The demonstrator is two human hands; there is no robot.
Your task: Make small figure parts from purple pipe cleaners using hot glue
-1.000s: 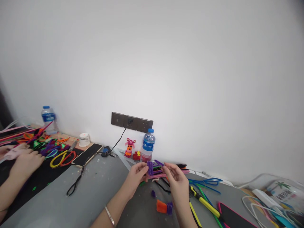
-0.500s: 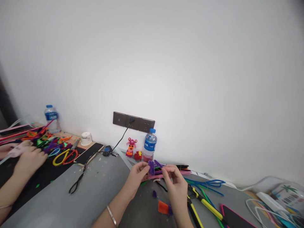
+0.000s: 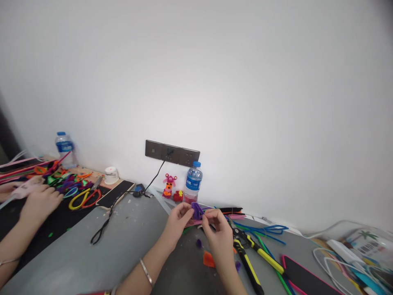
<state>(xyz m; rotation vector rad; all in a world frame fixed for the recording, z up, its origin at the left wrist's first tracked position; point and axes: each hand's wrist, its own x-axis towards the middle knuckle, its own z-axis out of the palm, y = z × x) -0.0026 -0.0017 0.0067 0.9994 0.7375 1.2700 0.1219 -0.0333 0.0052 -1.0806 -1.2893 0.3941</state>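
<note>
Between thumb and fingers, my left hand (image 3: pixel 178 221) pinches a folded purple pipe cleaner bundle (image 3: pixel 196 210). My right hand (image 3: pixel 217 229) grips the loose end of that purple pipe cleaner, close against the bundle's right side. Below them on the grey table lie an orange fuzzy piece (image 3: pixel 209 259) and a small purple piece (image 3: pixel 199 243). Pliers with yellow and black handles (image 3: pixel 245 262) rest just right of my right hand. A pink and orange pipe cleaner figure (image 3: pixel 168 186) and a small red figure (image 3: pixel 178 196) stand behind my hands.
A water bottle (image 3: pixel 193 182) stands by the wall. Blue pipe cleaners (image 3: pixel 273 229) and a pink-edged phone (image 3: pixel 307 278) lie to the right. At left are another phone (image 3: pixel 116 194), scissors (image 3: pixel 84 198) and another person's hand (image 3: pixel 41 205) holding a pale tool.
My right hand has moved left, bringing the purple strand's end in against the bundle. My left hand keeps its pinch. The view has tilted slightly, uncovering more of the pliers.
</note>
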